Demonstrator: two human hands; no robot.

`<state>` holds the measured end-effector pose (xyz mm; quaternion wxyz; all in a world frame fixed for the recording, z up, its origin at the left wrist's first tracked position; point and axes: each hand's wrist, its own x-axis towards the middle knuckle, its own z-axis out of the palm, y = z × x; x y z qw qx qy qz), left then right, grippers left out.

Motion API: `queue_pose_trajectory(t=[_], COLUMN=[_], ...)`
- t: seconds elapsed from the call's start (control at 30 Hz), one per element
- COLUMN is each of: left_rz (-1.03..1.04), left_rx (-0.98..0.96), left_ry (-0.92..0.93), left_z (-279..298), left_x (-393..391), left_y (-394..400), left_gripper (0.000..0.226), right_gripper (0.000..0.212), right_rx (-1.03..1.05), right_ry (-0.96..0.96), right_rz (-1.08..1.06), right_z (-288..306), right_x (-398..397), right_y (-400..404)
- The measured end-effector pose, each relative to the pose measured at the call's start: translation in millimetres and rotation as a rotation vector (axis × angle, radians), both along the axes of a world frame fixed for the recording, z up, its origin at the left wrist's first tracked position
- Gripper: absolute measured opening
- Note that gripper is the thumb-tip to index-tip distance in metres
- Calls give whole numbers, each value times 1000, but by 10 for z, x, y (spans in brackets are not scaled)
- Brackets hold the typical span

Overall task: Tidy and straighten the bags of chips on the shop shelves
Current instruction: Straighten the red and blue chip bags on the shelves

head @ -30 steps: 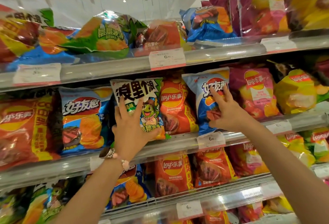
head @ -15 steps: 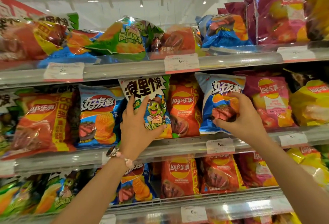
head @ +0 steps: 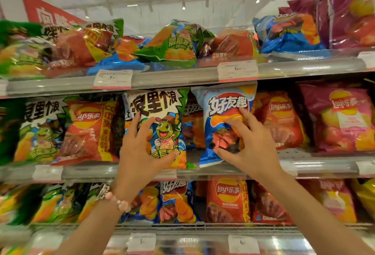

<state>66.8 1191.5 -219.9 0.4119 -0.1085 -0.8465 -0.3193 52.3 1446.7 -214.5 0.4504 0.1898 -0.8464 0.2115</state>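
middle shelf [head: 316, 166] | frog bag [head: 162, 120] left of, beside steak bag [head: 223, 112] | both upright

The one head camera faced the middle shelf [head: 203, 170] squarely, close up, tilted slightly upward.

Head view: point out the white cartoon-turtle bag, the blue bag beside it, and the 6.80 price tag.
white cartoon-turtle bag [head: 160, 110]: head view, upper front panel.
blue bag [head: 223, 104]: head view, white lettering near the top.
6.80 price tag [head: 237, 71]: head view, middle of the label.
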Motion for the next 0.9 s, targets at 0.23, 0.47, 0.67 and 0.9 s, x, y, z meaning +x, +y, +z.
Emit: queue_pose_trajectory(t=[0.23,0.47,0.67,0.9], left_rz=[14,0,-93,-145], left_rx=[14,-2,7,12], left_ry=[56,13,-62,-34], left_z=[7,12,-10,1], left_x=[120,114,75,15], left_y=[-380,-604,-663,-725], left_gripper=[91,94,93,92], right_gripper=[66,70,70,57], right_rx=[8,67,15,-300], right_ry=[-7,-180,-240,-150], right_rz=[-22,-94,13,63], right_z=[-38,-192,-214,-76], right_x=[-275,-581,-530,-217], right_y=[-642,-1102,-1046,-1241])
